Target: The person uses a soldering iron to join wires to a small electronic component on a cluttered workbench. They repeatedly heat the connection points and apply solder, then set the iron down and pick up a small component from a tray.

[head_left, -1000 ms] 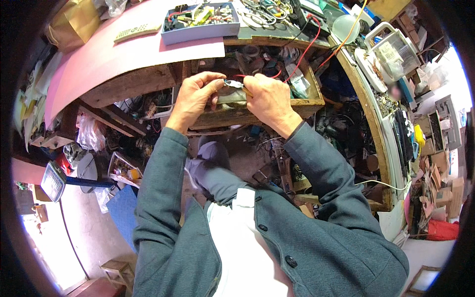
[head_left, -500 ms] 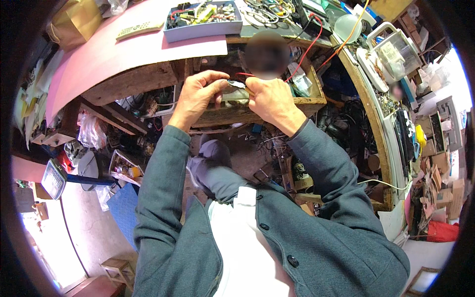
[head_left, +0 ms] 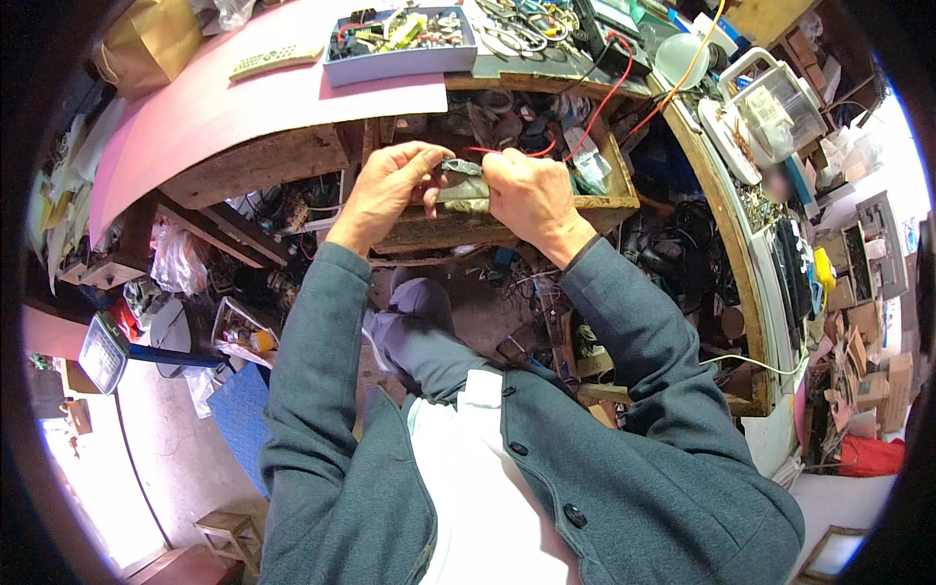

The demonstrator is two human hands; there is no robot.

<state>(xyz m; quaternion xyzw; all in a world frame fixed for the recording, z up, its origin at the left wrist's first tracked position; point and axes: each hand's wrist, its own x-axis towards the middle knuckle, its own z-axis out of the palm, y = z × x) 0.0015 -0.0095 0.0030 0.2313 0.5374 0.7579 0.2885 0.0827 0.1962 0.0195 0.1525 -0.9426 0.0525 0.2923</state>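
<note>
My left hand [head_left: 388, 193] is held up over an open wooden drawer [head_left: 409, 232], thumb and fingers pinched together. At its fingertips is a small grey-white piece [head_left: 462, 167], too small to name, which spans the gap towards the other hand. My right hand [head_left: 536, 200] is curled closed at the right end of that piece. What lies inside its fingers is hidden. A red wire [head_left: 534, 153] passes just behind the right hand's knuckles and loops up to the bench. I cannot tell whether the hand holds it.
On the pink-covered bench top [head_left: 253, 107] stand a blue-grey box [head_left: 400, 66] of small parts and a pale remote control [head_left: 276, 60]. Pliers or scissors [head_left: 512, 37] lie behind. A clear plastic container [head_left: 778, 109] is at right. Below left stands a scale [head_left: 105, 353]. Clutter fills the shelves underneath.
Both hands have shifted very slightly. The piece between them has turned and shows more of its grey side. The dark blurred patch over the drawer is gone, so its contents show.
</note>
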